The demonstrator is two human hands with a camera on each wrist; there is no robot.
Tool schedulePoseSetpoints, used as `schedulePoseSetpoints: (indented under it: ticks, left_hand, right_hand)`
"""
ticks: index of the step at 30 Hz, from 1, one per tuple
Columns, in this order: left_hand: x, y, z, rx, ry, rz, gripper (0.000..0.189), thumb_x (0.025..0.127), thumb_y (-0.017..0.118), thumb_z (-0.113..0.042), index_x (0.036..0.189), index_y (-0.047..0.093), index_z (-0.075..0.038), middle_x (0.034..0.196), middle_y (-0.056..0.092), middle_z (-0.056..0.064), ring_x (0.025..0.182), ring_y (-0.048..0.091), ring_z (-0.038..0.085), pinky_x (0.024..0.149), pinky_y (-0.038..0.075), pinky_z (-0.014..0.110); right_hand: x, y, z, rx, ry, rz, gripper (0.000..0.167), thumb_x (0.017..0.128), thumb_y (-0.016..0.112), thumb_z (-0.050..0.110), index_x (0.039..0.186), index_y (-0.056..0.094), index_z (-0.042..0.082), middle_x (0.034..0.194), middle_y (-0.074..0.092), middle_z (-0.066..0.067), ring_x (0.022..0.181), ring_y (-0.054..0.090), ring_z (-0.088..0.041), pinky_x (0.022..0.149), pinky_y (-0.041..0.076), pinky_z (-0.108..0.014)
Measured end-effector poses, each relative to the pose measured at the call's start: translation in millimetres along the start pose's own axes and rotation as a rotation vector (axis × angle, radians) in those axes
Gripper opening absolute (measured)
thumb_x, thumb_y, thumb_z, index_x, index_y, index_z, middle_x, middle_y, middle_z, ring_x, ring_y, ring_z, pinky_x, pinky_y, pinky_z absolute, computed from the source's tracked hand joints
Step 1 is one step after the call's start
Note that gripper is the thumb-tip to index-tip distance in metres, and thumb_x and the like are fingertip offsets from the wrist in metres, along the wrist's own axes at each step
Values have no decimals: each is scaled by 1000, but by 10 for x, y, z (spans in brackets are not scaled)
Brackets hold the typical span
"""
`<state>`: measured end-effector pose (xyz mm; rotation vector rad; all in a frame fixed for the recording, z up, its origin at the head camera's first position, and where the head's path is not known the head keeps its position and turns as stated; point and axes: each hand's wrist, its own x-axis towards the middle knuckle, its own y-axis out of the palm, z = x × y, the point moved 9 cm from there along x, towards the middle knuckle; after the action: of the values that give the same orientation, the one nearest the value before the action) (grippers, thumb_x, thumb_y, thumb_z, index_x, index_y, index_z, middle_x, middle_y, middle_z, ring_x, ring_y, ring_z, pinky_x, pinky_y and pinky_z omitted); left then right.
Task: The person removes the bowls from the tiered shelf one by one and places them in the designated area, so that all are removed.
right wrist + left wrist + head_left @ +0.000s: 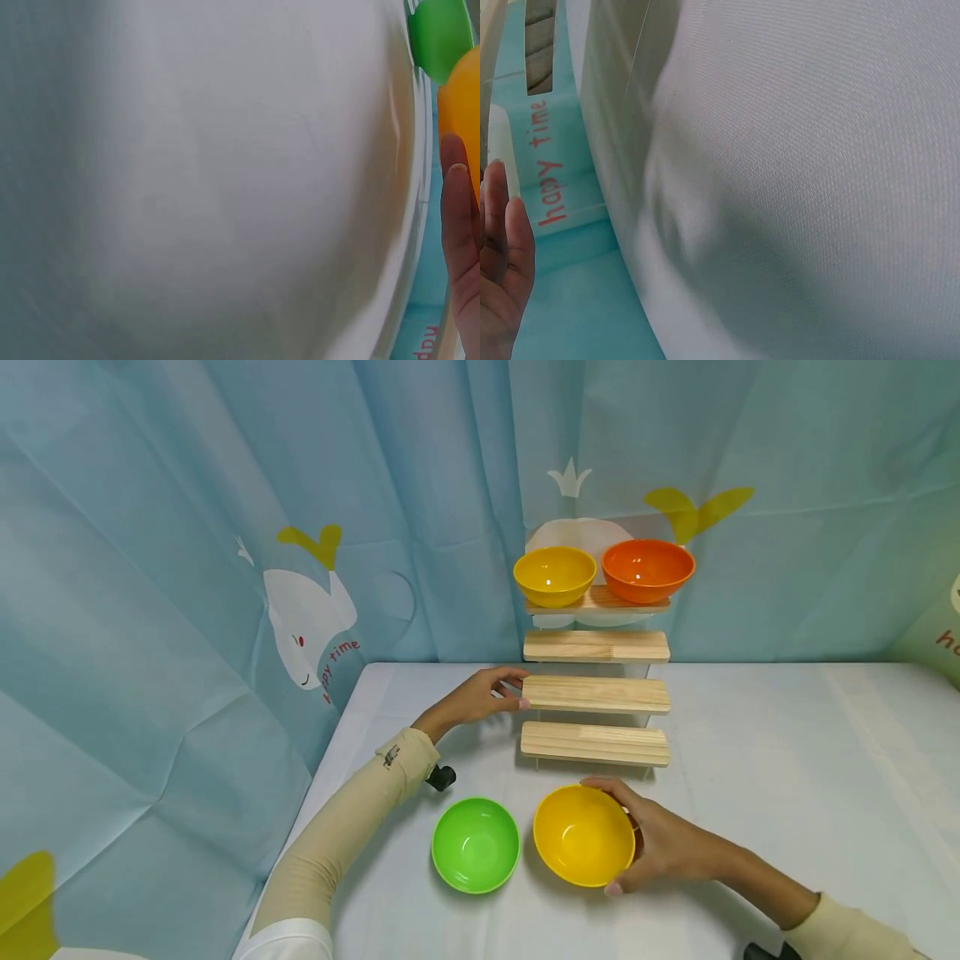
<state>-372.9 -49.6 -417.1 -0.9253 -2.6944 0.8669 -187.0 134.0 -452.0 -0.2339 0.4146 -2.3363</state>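
In the head view, my right hand (667, 843) grips a yellow bowl (583, 835) by its right side, thumb at the near rim and fingers at the far rim. The bowl's open top faces up at the camera. To its left a green bowl (476, 845) stands on the table. My left hand (480, 695) holds the left end of a stepped wooden shelf (596, 693), thumb and fingers at the second-lowest board. The left wrist view catches fingers (517, 240) along its left edge. At the right wrist view's edge, the yellow bowl (466, 112) meets my fingers (456, 210).
A second yellow bowl (555, 577) and an orange bowl (648, 572) sit side by side on the top board. A white cloth covers the table (787, 760). Blue curtains (450, 510) with whale prints hang behind and at the left.
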Motion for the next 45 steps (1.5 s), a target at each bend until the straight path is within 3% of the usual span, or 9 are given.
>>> schedulePoseSetpoints:
  ticks: [14, 25, 30, 41, 45]
  left_hand:
    - [-10, 7, 23, 0, -17, 7, 55, 96, 71, -28, 146, 53, -16, 136, 58, 9, 111, 61, 22, 86, 53, 32]
    - [-3, 13, 36, 6, -14, 6, 54, 96, 71, -28, 146, 53, -16, 135, 58, 9, 110, 61, 22, 89, 54, 32]
    - [5, 5, 35, 10, -15, 7, 55, 96, 71, -30, 146, 53, -17, 135, 58, 9, 110, 61, 22, 92, 54, 33]
    - [20, -5, 47, -1, -18, 12, 56, 95, 73, -30, 146, 53, -18, 135, 58, 9, 111, 61, 22, 88, 54, 33]
    - [29, -7, 41, 8, 5, 13, 55, 96, 71, -28, 146, 52, -16, 135, 58, 10, 110, 61, 23, 93, 53, 33]
  right_hand:
    - [-20, 139, -68, -70, 81, 57, 107, 69, 93, 25, 154, 28, 21, 145, 48, -1, 123, 54, -14, 95, 51, -25]
    - [-3, 182, -66, -141, 44, 49, 107, 67, 94, 32, 152, 30, 21, 142, 52, 3, 123, 54, -14, 99, 48, -25]
    - [-1, 180, -72, -168, 65, 45, 109, 66, 95, 36, 152, 29, 23, 141, 53, 7, 122, 54, -12, 99, 48, -25]
    - [-16, 192, -67, -151, 110, 80, 114, 68, 94, 34, 157, 24, 16, 145, 47, 2, 118, 57, -16, 92, 52, -26]
    - [-20, 184, -64, -159, 101, 83, 114, 69, 93, 35, 157, 24, 15, 147, 48, -2, 120, 56, -15, 93, 51, -26]
